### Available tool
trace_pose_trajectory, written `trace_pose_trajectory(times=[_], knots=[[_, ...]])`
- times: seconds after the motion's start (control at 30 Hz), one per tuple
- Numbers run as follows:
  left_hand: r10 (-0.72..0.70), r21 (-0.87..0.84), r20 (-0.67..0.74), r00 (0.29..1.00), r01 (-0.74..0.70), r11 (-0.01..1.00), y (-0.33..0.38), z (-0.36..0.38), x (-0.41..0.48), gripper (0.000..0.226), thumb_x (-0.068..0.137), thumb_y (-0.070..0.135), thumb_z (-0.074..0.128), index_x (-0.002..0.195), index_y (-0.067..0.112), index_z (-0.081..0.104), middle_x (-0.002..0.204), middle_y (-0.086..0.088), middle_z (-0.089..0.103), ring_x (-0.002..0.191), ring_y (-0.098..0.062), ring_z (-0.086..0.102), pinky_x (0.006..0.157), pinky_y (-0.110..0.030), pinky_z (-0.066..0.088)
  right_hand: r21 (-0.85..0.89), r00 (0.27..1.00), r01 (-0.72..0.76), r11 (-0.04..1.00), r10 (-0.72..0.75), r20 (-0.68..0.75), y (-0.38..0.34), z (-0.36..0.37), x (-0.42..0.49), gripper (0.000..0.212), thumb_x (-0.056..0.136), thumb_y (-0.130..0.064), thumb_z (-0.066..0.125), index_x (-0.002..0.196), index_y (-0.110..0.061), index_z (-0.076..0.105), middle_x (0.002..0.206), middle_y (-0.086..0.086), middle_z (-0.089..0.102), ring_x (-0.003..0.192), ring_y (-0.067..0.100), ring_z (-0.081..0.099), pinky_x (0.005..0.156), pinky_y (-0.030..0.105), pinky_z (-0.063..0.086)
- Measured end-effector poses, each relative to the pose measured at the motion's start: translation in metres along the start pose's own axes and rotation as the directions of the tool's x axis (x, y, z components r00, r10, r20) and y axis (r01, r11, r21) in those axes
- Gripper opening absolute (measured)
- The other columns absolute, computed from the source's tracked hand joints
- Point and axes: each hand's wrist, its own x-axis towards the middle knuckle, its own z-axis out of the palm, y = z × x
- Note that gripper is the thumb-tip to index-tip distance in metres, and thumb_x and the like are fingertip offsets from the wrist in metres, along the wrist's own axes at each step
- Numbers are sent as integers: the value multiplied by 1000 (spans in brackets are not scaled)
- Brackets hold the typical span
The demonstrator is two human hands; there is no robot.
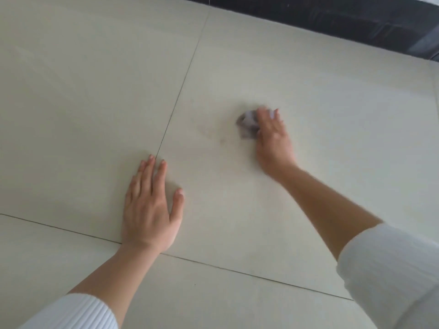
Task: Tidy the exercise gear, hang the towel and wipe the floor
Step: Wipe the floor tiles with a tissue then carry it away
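Floor (pixel 261 67) – cream tiles; rag (pixel 247 124) grey-lilac; sleeves (pixel 392 269) white, ribbed.

Floor (pixel 261 67): smooth pale tile, faint sheen. Wad (pixel 248 123): crumpled, blurred. Sleeves (pixel 71 314): ribbed white knit.

Wad (pixel 248 124) under right hand (pixel 273 141), on floor (pixel 308 91).
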Motion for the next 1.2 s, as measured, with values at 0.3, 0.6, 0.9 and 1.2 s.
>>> trace_pose_trajectory(times=[0.3, 0.6, 0.9, 1.2], knots=[[-15, 10, 38, 999, 14, 1000, 2, -4, 0, 66, 91, 45, 30, 147, 11, 29, 157, -9, 23, 146, -23, 18, 116, -42, 23, 61, 679, 648, 759, -613, 404, 7, -25, -95, 65, 83, 6, 42, 147, -4, 30, 154, 10, 30, 145, 27, 17, 120, 33, 10], [-11, 6, 10, 1000, 11, 1000, 4, -4, 0, 65, 91, 44, 31, 146, 10, 31, 156, -10, 24, 144, -26, 21, 114, -41, 21, -158, 949, -314, 936, 307, -69, 72, -54, 74, 61, 95, -6, 32, 152, -12, 12, 160, 6, 13, 148, 28, 1, 116, 44, 11], [-8, 22, 29, 1000, 8, 1000, 3, -5, -1, 64, 91, 42, 34, 146, 9, 32, 156, -11, 24, 144, -27, 22, 115, -40, 20, -42, 997, 59, 997, -57, 47, -30, 20, 113, 48, 95, -9, 32, 143, -2, 37, 150, 19, 35, 142, 34, 24, 116, 37, 20], [-16, -3, 69, 998, 16, 1000, 5, -10, 0, 65, 90, 43, 33, 146, 8, 33, 156, -11, 24, 144, -27, 22, 114, -40, 19, 150, 570, 708, 690, -684, 456, -26, -13, -29, 45, 100, -14, 37, 144, -10, 38, 151, 7, 37, 145, 25, 22, 119, 34, 16]])
